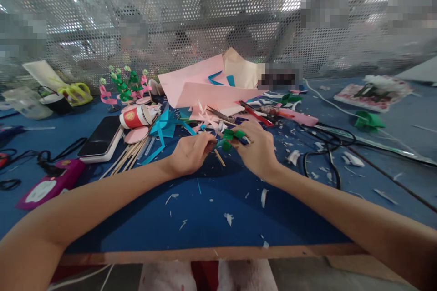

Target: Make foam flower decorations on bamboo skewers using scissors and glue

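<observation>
A curled green paper strip (228, 134) is pinched in the fingers of my right hand (258, 149). A small dark object shows at those fingertips, too small to name. My left hand (194, 153) is closed in a pinch just left of the green paper, near a thin light-blue piece; what lies between its fingertips is hidden. Below the two hands, a short wooden stick (220, 158) lies on the blue table (143, 218). Folded blue paper (164, 125) and scissors (218, 114) lie just behind the hands.
Pink paper sheets (191, 77) stand at the back. To the left are a paper cup (136, 117), a phone (102, 138), wooden sticks (128, 159), a purple device (51, 186) and spiral paper ornaments (123, 84). A pink glue gun (300, 117) and black cable (336, 163) lie right, among white scraps.
</observation>
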{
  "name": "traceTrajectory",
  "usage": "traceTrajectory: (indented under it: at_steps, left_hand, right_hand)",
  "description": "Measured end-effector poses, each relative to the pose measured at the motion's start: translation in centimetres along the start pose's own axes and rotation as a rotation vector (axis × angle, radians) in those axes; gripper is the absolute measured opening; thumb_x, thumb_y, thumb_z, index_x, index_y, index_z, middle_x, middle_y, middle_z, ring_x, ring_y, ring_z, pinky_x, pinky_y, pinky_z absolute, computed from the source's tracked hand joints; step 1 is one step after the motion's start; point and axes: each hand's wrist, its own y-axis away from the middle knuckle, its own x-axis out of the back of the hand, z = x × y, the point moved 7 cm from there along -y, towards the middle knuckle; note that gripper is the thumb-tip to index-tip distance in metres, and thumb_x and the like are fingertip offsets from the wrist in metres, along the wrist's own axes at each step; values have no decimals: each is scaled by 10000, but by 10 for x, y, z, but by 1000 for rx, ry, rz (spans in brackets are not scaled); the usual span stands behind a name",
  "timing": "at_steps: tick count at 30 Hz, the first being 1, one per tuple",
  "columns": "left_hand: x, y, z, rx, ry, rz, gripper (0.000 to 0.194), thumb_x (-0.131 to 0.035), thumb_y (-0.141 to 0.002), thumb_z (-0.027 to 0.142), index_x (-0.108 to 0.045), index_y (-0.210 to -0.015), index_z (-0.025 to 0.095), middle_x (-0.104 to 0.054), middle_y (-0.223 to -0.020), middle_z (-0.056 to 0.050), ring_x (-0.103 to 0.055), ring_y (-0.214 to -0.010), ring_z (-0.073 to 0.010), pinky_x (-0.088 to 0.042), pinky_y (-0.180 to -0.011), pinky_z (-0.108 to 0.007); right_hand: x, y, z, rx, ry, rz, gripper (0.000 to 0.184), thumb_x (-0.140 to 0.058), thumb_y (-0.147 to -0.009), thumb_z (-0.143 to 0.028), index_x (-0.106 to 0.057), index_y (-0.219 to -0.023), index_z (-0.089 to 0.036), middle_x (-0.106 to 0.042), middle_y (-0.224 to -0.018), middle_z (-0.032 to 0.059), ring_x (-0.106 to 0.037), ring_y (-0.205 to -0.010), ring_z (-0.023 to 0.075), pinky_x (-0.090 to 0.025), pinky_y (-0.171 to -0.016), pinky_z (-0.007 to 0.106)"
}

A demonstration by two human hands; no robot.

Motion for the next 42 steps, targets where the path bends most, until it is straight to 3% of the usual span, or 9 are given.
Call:
traceTrajectory:
  at_steps: [5,11,17,23,28,34,42]
  left_hand:
    - [-7,-2,-1,22,-3,-127,357,-179,-905,296,-465,-789,115,-557,-648,-55,-502,-546,-118,-404,-487,-215]
    - [-11,-2,2,-24,-68,-169,309,-248,-892,287,-483,-774,125,-531,-596,-30,-472,-520,-120,-362,-452,-217]
    - [-7,-4,9,-100,-78,-116,273,-281,-886,237,-448,-690,144,-510,-550,-13,-437,-473,-103,-327,-430,-213]
    - [0,-6,18,-182,-148,-6,218,-318,-854,137,-404,-656,160,-506,-520,-3,-427,-457,-102,-311,-422,-218]
    - [-2,-5,19,-199,-171,-17,190,-333,-843,121,-397,-669,162,-512,-531,0,-439,-466,-100,-321,-429,-215]
    - [-1,-7,20,-202,-185,-8,234,-273,-852,119,-378,-648,168,-488,-492,4,-421,-430,-99,-317,-410,-219]
    - [-1,-7,18,-183,-208,7,239,-270,-851,128,-386,-644,161,-478,-473,3,-396,-405,-96,-283,-396,-226]
  right_hand:
    - [4,0,-18,201,36,0,101,-537,-718,-103,-575,-688,-191,-573,-629,19,-472,-649,166,-413,-601,294]
    - [7,2,-37,349,118,-10,143,-497,-729,-71,-562,-653,-173,-554,-592,33,-441,-619,162,-411,-596,301]
    - [7,1,-38,246,24,-32,201,-506,-690,-78,-421,-546,-189,-443,-519,-7,-399,-549,124,-366,-530,249]
    - [-1,4,-26,-49,-120,-131,237,-483,-660,-88,-324,-520,-192,-371,-516,-35,-374,-506,92,-296,-470,211]
    - [-9,9,-18,-211,-194,-200,201,-473,-669,-99,-350,-538,-188,-367,-527,-40,-353,-491,81,-286,-476,211]
    - [-10,9,-15,-256,-229,-216,185,-477,-717,-177,-387,-555,-184,-392,-541,-31,-369,-500,86,-292,-484,217]
    - [-9,6,-17,-190,-193,-205,152,-465,-713,-153,-420,-571,-182,-432,-551,-25,-407,-517,95,-305,-495,218]
